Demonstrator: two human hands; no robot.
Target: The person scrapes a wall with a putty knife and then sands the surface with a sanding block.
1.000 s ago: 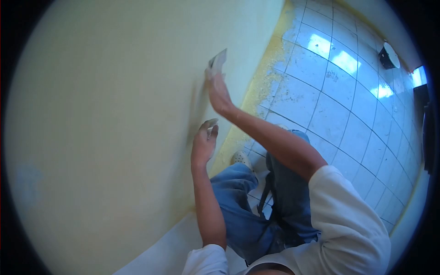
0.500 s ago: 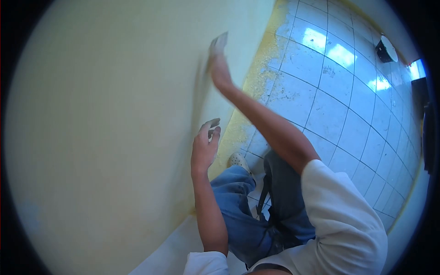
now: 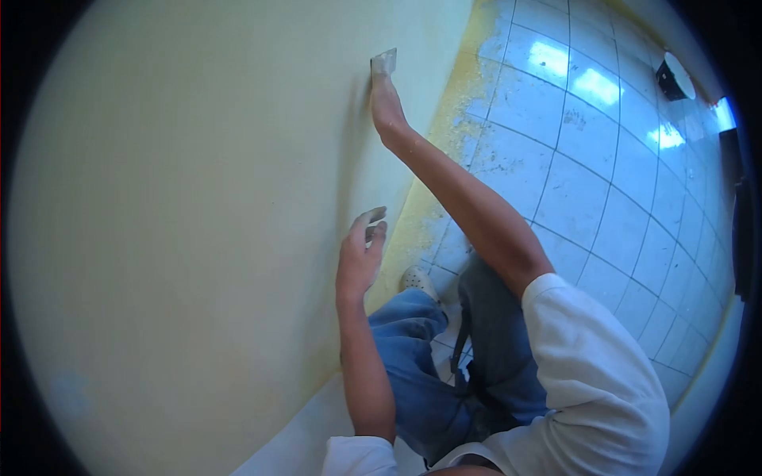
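Observation:
A pale yellow wall [image 3: 198,206] fills the left side of the view. Against it, near the top, my right hand [image 3: 384,95] is stretched far out with its palm side to the wall. A small flat greyish-white piece [image 3: 386,60] shows at its fingertips; what it is cannot be made out. Lower down, my left hand [image 3: 361,258] is beside the wall, its fingers loosely bent and apart, with nothing in them. Its fingertips look grey with dust.
Whitish tiled floor [image 3: 587,151] lies to the right, with yellowish dust and crumbs along the wall's foot. A black-and-white bucket [image 3: 675,78] stands at the upper right. My shoe [image 3: 417,279] is close to the wall, and dark objects [image 3: 744,238] line the right edge.
My right hand has shifted slightly up and to the right along the wall and is less blurred. My left hand has kept nearly the same pose. The view has moved a little.

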